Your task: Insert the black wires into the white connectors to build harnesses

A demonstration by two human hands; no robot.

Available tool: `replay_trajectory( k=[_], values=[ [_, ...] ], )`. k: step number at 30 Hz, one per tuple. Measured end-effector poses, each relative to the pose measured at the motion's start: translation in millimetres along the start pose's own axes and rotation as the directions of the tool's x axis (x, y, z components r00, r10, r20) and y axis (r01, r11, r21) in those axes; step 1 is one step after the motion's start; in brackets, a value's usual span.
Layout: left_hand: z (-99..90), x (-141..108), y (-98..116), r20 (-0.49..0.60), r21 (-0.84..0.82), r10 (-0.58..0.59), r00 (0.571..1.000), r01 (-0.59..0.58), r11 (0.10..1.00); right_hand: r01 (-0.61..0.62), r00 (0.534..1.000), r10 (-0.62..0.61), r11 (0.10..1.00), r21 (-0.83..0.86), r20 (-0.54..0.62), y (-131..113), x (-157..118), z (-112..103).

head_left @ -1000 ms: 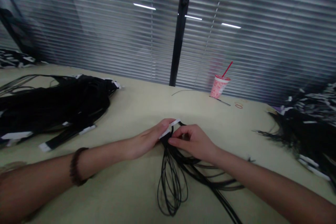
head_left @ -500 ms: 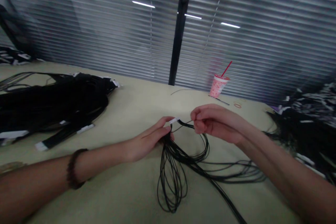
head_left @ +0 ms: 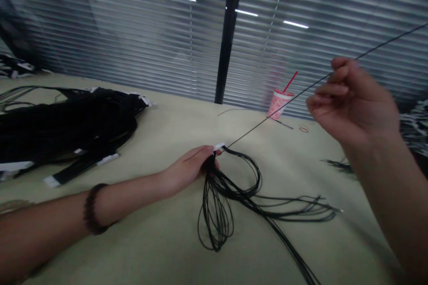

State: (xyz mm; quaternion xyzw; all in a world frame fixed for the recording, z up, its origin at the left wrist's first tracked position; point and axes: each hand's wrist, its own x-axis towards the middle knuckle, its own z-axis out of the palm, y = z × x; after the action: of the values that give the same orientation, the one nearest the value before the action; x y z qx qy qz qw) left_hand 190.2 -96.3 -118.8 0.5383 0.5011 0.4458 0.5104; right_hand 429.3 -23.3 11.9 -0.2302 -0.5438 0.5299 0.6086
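Note:
Near the middle of the table, my left hand (head_left: 192, 165) is closed around a gathered bundle of thin black cables (head_left: 247, 200). A small white connector (head_left: 219, 146) sticks out past its thumb, and loops of cable hang below and to the right. My right hand (head_left: 359, 102) is raised at the right, its fingers pinched on a single black cable strand (head_left: 284, 104). That strand runs taut from the left hand's bundle up to the right hand and on past the frame's right edge.
A large heap of black cables (head_left: 73, 124) with white ends lies at the left, another dark pile (head_left: 416, 120) at the far right. Along the back stand a pink cup (head_left: 279, 104) with a red straw, a pen (head_left: 281, 123) and a rubber band (head_left: 303, 129), before window blinds (head_left: 150, 44).
My right hand has moved up and to the right from beside the bundle, drawing a strand out straight. My left hand stays in nearly the same place with the bundle.

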Motion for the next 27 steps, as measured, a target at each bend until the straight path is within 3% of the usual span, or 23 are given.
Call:
replay_trajectory(
  k=[4,9,12,14,16,19,22,27],
  values=[
    [1.4,1.8,0.6,-0.074,-0.108,-0.047,0.996,0.039,0.993,0.060,0.998,-0.062,0.996,-0.060,-0.025,-1.5,7.6,-5.7],
    [0.5,1.7,-1.3,-0.040,-0.153,-0.022,0.999,0.016,0.988,0.063,0.989,-0.068,0.997,-0.040,-0.131,9.9,12.0,-4.7],
    [-0.1,1.6,-2.4,-0.039,-0.168,-0.025,0.999,0.018,0.986,0.151,0.987,-0.160,0.954,-0.257,-0.013,42.9,1.7,4.5],
    [-0.3,1.5,-2.9,-0.037,-0.151,-0.017,0.999,0.012,0.988,0.171,0.980,-0.101,0.861,-0.479,0.169,72.7,-14.3,15.1],
    [-0.4,1.4,-2.8,-0.040,-0.121,-0.002,0.999,-0.003,0.993,0.269,0.932,-0.014,0.696,-0.666,0.362,100.6,-33.9,27.0],
    [-0.6,1.4,-1.2,-0.061,-0.077,-0.008,0.998,0.003,0.997,0.450,0.838,0.028,0.530,-0.718,0.546,128.0,-59.0,38.8],
    [-0.8,2.5,0.9,-0.060,-0.043,-0.062,0.996,0.060,0.997,0.542,0.795,0.038,0.403,-0.737,0.605,138.4,-70.7,37.9],
    [-1.0,5.4,2.3,-0.044,-0.021,-0.105,0.994,0.104,0.994,0.572,0.787,0.079,0.278,-0.772,0.612,142.4,-73.2,29.7]
  ],
)
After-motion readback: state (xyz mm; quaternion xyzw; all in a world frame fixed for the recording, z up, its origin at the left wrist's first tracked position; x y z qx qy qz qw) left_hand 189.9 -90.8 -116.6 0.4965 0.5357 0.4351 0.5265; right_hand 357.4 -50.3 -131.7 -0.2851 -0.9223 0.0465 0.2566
